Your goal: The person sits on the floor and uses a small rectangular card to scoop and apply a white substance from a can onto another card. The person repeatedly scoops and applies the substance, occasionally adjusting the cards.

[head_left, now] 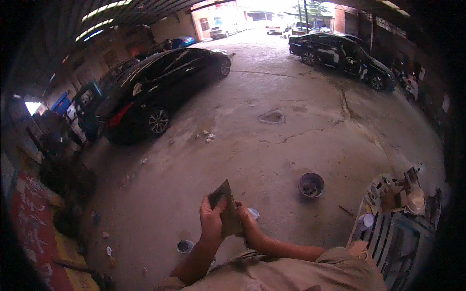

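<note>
In front of my body I hold a thin, stiff sheet [231, 213], brownish on the face toward me and darker at its upper left, like a piece of sandpaper. One of its corners points up. My left hand [211, 222] grips the left edge, with the thumb laid across the sheet. My right hand [247, 223] is closed at the right edge, its fingers partly hidden behind the sheet. Just beyond my right hand a white round container [253, 213] shows on the floor. Near my left forearm stands a small grey can [184, 246].
A dark bucket [311, 185] stands on the concrete floor ahead. At the right is a slatted rack [383, 242] bearing a white cup [365, 221] and boxes. Farther off are a black car [165, 82] at left and another dark car [340, 53] at right. A red board [36, 233] leans at left.
</note>
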`<state>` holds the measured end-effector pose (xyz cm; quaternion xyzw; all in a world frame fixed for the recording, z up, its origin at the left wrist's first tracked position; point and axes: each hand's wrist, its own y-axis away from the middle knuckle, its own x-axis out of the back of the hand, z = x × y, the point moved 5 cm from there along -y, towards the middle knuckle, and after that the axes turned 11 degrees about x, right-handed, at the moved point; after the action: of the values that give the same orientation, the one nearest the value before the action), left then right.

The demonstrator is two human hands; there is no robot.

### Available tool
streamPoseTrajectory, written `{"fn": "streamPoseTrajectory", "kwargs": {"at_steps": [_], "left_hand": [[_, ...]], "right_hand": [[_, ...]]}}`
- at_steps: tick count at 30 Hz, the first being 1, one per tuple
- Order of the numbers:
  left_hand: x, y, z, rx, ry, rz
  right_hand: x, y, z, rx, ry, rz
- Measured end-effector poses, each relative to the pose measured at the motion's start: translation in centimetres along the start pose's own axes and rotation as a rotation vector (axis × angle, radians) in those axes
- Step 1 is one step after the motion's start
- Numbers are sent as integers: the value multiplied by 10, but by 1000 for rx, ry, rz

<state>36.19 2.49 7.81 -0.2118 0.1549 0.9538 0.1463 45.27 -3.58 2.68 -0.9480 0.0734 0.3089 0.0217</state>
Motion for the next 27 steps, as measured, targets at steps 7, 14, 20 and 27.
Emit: {"fn": "streamPoseTrajectory", "kwargs": {"at_steps": [7, 14, 20, 27], "left_hand": [[10, -5, 2, 68, 148, 42], [-14, 33, -39, 147, -119, -96], [-11, 38, -20, -27, -87, -55], [0, 30, 14, -82, -213, 33]], "right_hand": [[16, -6, 7, -42, -100, -20], [19, -57, -58, 147, -273, -40], [-16, -35, -37, 126, -160, -167], [1, -9, 10, -61, -308, -1]]}}
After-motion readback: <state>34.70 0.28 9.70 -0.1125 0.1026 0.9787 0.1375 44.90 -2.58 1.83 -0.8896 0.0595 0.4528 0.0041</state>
